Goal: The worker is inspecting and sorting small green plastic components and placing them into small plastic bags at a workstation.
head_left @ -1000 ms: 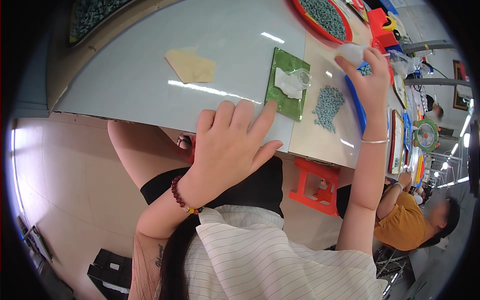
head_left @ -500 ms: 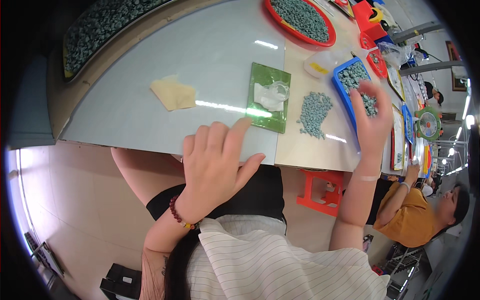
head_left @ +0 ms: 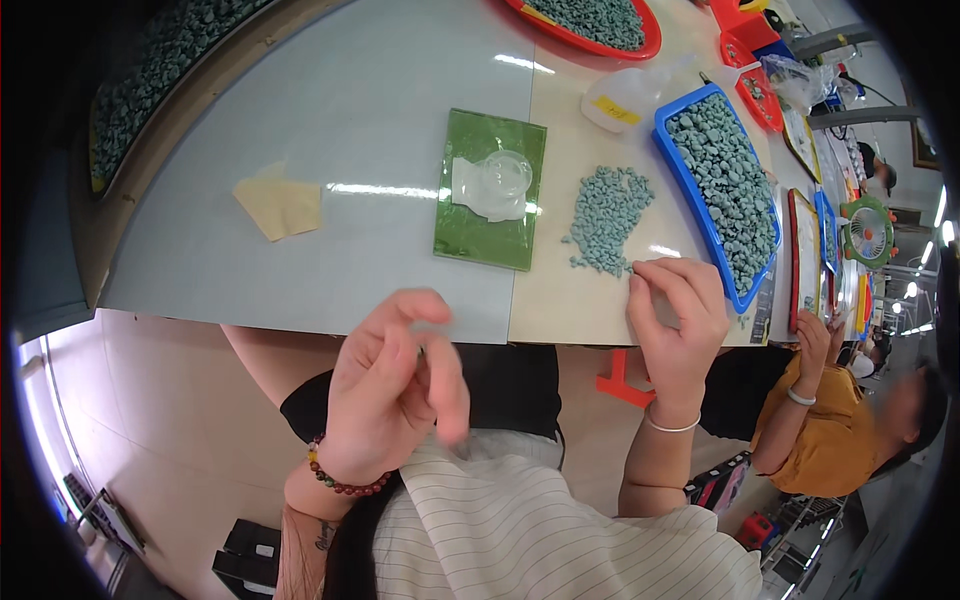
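My left hand [head_left: 395, 385] is raised over the table's front edge, palm turned up and fingers curled. A tiny dark bit shows between its thumb and fingers, too small to name. At the near edge of a loose heap of small blue-green stones [head_left: 605, 215], my right hand [head_left: 682, 310] pinches with thumb and forefinger on a small stone [head_left: 631, 270]. Left of the heap lies a green slab [head_left: 485, 240] bearing a white crumpled sheet [head_left: 470, 188] and a clear round dish [head_left: 507, 175].
A blue tray [head_left: 712, 230] full of larger stones stands right of the heap. Behind are a translucent bottle [head_left: 610, 105] and a red tray [head_left: 650, 35] of stones. Tan paper [head_left: 285, 205] lies left. A co-worker in an orange top [head_left: 815, 435] sits at right.
My right hand has come down from over the blue tray to the heap's near edge and pinches there. My left hand has turned from palm down near the slab to palm up, fingers curled.
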`<state>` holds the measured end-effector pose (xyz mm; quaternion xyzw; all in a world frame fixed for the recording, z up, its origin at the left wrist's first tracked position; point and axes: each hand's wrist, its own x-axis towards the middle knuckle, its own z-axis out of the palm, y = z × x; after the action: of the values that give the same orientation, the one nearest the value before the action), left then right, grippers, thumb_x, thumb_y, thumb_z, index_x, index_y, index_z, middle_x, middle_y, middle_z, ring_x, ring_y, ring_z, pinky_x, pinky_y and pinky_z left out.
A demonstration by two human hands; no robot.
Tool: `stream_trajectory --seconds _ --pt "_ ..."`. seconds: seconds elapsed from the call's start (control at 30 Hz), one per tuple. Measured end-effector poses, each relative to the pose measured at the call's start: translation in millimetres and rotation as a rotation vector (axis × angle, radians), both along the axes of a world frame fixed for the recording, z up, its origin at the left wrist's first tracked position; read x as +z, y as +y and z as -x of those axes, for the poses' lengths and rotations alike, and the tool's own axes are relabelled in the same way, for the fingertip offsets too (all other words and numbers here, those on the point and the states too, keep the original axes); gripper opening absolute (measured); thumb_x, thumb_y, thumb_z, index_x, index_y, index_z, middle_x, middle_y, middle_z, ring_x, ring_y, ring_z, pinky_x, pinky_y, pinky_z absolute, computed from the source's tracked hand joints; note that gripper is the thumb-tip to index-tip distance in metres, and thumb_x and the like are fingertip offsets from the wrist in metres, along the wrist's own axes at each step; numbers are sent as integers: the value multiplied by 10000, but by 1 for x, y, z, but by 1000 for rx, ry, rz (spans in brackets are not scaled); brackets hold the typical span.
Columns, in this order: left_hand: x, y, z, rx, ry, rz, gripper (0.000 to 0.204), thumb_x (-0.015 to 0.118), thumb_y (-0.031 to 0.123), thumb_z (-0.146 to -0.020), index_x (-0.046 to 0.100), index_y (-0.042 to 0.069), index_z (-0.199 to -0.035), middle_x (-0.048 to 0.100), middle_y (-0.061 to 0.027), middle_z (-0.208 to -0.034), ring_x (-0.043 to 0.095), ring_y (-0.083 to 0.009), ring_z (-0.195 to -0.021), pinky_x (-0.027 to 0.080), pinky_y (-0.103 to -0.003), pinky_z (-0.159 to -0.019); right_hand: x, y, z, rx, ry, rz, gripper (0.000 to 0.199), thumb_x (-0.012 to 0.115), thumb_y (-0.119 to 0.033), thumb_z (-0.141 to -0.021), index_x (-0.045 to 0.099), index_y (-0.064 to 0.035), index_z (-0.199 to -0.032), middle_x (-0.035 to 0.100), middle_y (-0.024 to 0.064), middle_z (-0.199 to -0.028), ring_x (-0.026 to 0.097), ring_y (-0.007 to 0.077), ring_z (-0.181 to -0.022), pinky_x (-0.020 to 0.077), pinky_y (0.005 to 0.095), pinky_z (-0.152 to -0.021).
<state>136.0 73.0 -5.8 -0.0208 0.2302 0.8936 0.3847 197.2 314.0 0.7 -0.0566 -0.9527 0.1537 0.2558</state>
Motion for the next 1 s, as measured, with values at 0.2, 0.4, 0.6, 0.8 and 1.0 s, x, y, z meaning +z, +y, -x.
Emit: stream_trajectory --seconds 0.2,0.4,0.6,0.8,1.0 --pt "-22 -1 -5 -10 422 171 351 426 313 -926 557 6 -818 445 11 -634 313 -63 -486 269 -202 -471 -1 2 2 24 13 -128 156 638 65 -616 612 -7 -752 586 71 -755 545 210 -689 431 285 -624" --pt "-8 8 -2 11 997 644 140 622 51 -728 569 39 -857 439 -12 -660 367 -106 -541 300 -221 -485 10 -25 -5 147 104 99 160 653 31 -605 612 -33 -746 594 48 -775 544 198 -668 407 294 -590" --pt "-2 15 -5 11 1040 679 98 534 29 -751 553 27 -847 476 -8 -725 348 -85 -564 278 -209 -502 17 -71 -4 405 128 124 156 684 -39 -608 633 -70 -751 597 28 -778 534 174 -648 364 280 -533" --pt "-11 6 -9 121 1114 663 55 547 17 -785 544 35 -837 501 1 -717 373 -97 -586 297 -215 -526 8 -74 4 493 149 263 87 682 -79 -658 619 -67 -716 593 38 -747 517 178 -615 371 278 -510" --pt "-10 4 -12 165 1026 621 57 577 63 -803 529 44 -826 510 2 -725 375 -102 -599 306 -220 -549 10 -81 3 464 126 363 89 682 -80 -655 611 -60 -705 598 52 -756 512 180 -617 390 274 -526"
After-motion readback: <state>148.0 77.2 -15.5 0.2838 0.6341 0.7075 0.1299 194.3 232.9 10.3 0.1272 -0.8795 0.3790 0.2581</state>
